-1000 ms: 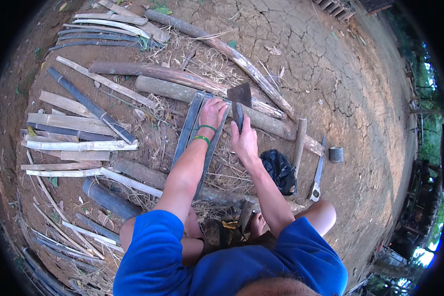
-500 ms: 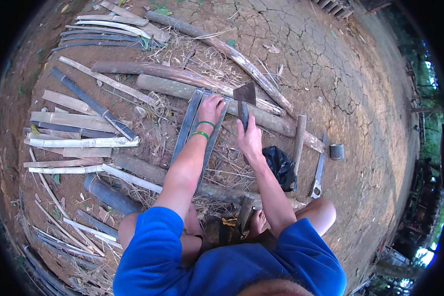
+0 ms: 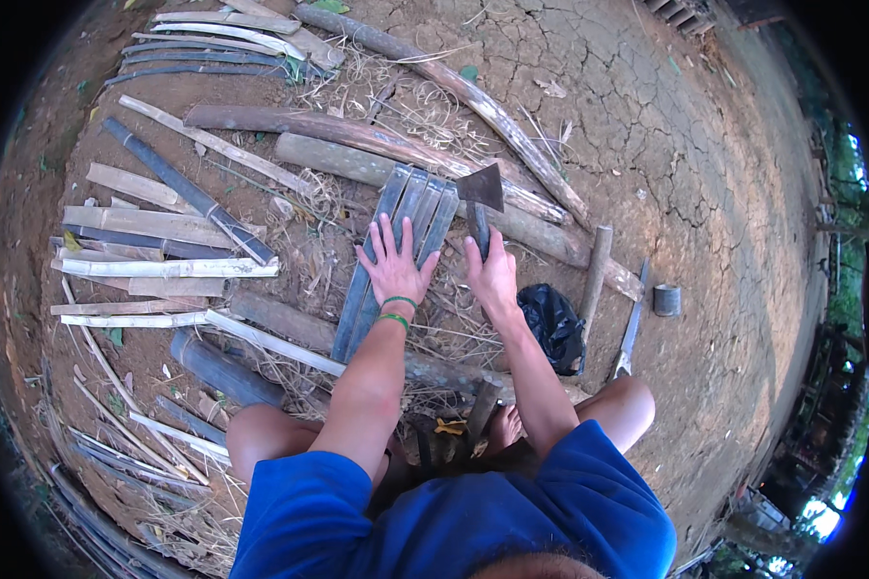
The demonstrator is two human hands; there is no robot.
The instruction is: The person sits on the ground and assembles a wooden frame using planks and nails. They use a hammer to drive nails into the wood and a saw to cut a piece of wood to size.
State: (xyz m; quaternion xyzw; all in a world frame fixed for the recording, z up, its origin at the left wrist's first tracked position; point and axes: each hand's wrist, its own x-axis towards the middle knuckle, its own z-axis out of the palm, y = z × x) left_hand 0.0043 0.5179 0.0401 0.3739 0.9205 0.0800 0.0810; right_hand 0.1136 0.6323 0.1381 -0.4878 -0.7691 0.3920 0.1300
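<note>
While gripping: hatchet [image 3: 480, 198] (right hand [image 3: 492, 275])

Left hand [image 3: 394, 265] now lower on slats [image 3: 396, 253]

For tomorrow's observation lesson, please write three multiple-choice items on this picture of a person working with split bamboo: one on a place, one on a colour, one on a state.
1. Where does the left hand lie?
A. flat on the grey bamboo slats
B. on the black bag
C. on a knee

2. What colour is the shirt?
A. red
B. blue
C. white

3. How is the hatchet held?
A. it lies loose on the ground
B. the right hand has its grip on the handle, blade away from the person
C. both hands share it

Answers: 1 A, spread fingers rest on the slats. 2 B, sleeves and back are blue. 3 B, only the right hand closes round the handle.
</note>
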